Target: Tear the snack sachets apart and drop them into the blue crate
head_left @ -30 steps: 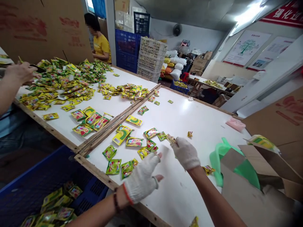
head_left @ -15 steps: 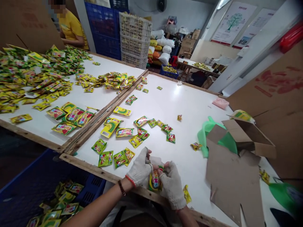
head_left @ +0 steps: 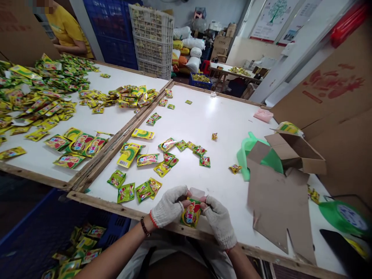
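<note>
Between my two gloved hands, at the table's front edge, is a small green and yellow printed box (head_left: 191, 212) with its pale top flap raised. The thumb and fingers of my left hand (head_left: 170, 205) close on its upper left side. Its upper right corner is pinched by my right hand (head_left: 219, 221). Both gloves are white knit with bare fingertips. Left of my hands lie green sachets (head_left: 126, 192) and yellow-green sachets (head_left: 144, 191). Farther up are a flat yellow box (head_left: 129, 155) and a curved row of small packets (head_left: 200, 150).
A wooden strip (head_left: 116, 144) divides the tabletops; a big heap of packets (head_left: 43, 97) covers the left one. A blue crate (head_left: 113, 228) stands below. To the right are a green scoop (head_left: 245, 155), cardboard (head_left: 276, 201) and an opened carton (head_left: 314, 164). A co-worker (head_left: 68, 29) is behind the heap.
My view has shifted, so the table appears farther left. My hands have spread slightly around the box, which shows more of its front and its raised flap.
</note>
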`<state>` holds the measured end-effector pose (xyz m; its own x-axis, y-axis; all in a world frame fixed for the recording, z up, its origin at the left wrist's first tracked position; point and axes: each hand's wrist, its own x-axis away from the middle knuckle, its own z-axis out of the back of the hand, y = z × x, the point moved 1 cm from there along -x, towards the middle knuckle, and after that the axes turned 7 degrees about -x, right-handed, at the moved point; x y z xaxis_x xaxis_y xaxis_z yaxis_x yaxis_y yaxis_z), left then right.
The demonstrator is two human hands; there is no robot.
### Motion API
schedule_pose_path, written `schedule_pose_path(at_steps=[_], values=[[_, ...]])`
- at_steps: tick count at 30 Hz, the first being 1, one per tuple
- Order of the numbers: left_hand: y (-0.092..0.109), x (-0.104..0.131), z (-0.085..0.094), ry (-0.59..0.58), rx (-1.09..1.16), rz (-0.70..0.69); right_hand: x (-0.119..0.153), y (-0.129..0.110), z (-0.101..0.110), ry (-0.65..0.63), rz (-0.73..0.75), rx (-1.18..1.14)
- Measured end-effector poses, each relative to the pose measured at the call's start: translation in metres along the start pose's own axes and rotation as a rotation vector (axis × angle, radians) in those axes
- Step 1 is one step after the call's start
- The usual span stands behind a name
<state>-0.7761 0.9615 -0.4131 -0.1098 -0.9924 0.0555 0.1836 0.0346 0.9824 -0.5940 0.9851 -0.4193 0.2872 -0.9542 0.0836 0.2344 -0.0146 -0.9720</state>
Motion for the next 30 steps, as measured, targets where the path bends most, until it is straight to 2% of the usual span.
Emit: schedule_pose_path(at_steps=[4, 8, 10, 13, 16, 21, 23, 26, 30], values=[[0.006, 0.0, 0.002, -0.054, -0.108, -0.02, -0.005, -0.008, -0.002, -0.042, 0.034, 0.051], [0.002, -0.002, 0.001, -0.01, -0.002, 0.089, -0.011, -0.014, -0.003, -0.059, 0.03, -0.032], [0.001, -0.004, 0.002, -0.007, 0.036, 0.119, -0.013, -0.018, -0.001, -0.068, 0.085, 0.048], [0.008, -0.007, 0.006, -0.035, -0.06, 0.075, -0.013, -0.026, 0.001, -0.07, 0.147, 0.127], [0.02, -0.012, 0.011, -0.095, -0.203, 0.036, -0.014, -0.034, 0.002, -0.099, 0.114, 0.139], [0.027, -0.021, 0.018, -0.168, -0.272, 0.082, -0.02, -0.041, 0.006, -0.127, 0.039, 0.176], [0.028, -0.018, 0.02, -0.206, -0.288, 0.044, -0.018, -0.039, 0.008, -0.145, 0.056, 0.183], [0.028, -0.008, 0.021, -0.232, -0.334, -0.098, -0.008, -0.029, 0.009, -0.171, 0.111, 0.164], [0.022, 0.006, 0.011, -0.156, -0.43, -0.241, 0.008, -0.012, 0.009, -0.143, 0.221, 0.144]])
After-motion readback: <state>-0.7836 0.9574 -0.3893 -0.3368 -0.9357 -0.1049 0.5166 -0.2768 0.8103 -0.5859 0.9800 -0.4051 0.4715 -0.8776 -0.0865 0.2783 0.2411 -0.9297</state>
